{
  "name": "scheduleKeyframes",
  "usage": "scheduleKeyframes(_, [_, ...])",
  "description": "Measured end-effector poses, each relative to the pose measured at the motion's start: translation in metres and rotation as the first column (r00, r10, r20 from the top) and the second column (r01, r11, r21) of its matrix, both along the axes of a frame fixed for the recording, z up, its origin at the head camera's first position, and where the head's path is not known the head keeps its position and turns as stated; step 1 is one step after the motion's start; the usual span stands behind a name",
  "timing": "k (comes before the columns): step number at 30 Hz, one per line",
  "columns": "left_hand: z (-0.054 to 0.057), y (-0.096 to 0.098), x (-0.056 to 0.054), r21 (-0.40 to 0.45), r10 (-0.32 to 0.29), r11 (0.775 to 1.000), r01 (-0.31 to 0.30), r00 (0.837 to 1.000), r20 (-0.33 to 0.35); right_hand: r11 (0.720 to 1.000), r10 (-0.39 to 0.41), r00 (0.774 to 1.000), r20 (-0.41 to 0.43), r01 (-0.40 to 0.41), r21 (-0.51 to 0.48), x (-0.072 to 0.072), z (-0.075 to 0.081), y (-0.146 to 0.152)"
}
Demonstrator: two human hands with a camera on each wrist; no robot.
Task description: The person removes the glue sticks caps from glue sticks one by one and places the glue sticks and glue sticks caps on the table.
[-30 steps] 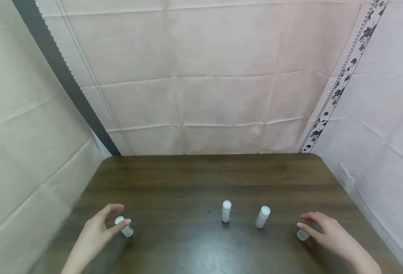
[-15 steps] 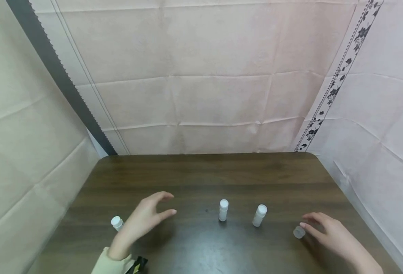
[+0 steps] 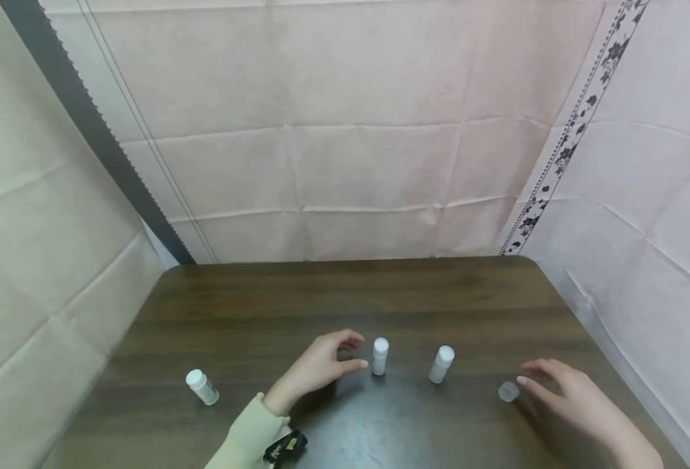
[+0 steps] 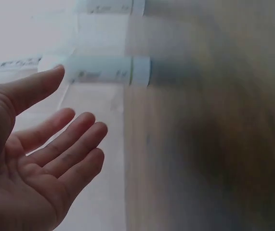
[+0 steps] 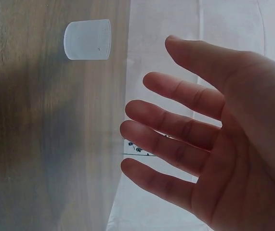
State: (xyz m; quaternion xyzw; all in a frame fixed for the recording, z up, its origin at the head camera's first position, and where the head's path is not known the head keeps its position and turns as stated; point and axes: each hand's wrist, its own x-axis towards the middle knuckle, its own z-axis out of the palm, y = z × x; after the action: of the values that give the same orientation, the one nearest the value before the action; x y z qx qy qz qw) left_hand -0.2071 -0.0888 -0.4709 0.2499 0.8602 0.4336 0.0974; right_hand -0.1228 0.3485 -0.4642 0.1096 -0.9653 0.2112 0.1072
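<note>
Left hand (image 3: 320, 365): thumb and fingers apart, nothing held; white-capped vial (image 3: 380, 357) upright just beside its fingertips. Right hand (image 3: 563, 392): likewise apart, bare; translucent cup (image 3: 508, 391) on table (image 3: 333, 290) just beside its thumb. Judgement: neither gripped yet, all handling left

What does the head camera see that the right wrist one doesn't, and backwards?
Only the head view: the left hand, left bottle, middle bottle and right bottle.
Only the right wrist view: the palm of the right hand and fine ridges on the small cup.
Both: the right hand, the small cup, the table and pale cloth.
</note>
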Motion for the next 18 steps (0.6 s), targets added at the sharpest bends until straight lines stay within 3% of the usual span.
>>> scheduleKeyframes(5, [-0.01,0.02,-0.003,0.034,0.02,0.999,-0.021,1.0,0.009,1.0,0.002,1.0,0.014,-0.002,-0.009,0.001,0.0,-0.002])
scheduleKeyframes(9, [-0.019,0.033,-0.005,0.023,-0.006,1.0,0.006,1.0,0.016,1.0,0.011,1.0,0.007,-0.011,-0.009,0.001,0.0,-0.003])
scheduleKeyframes(18, [-0.028,0.038,-0.005,-0.033,-0.063,0.997,0.064,0.998,0.007,1.0,0.022,1.0,-0.008,-0.022,0.01,-0.001,0.0,-0.004])
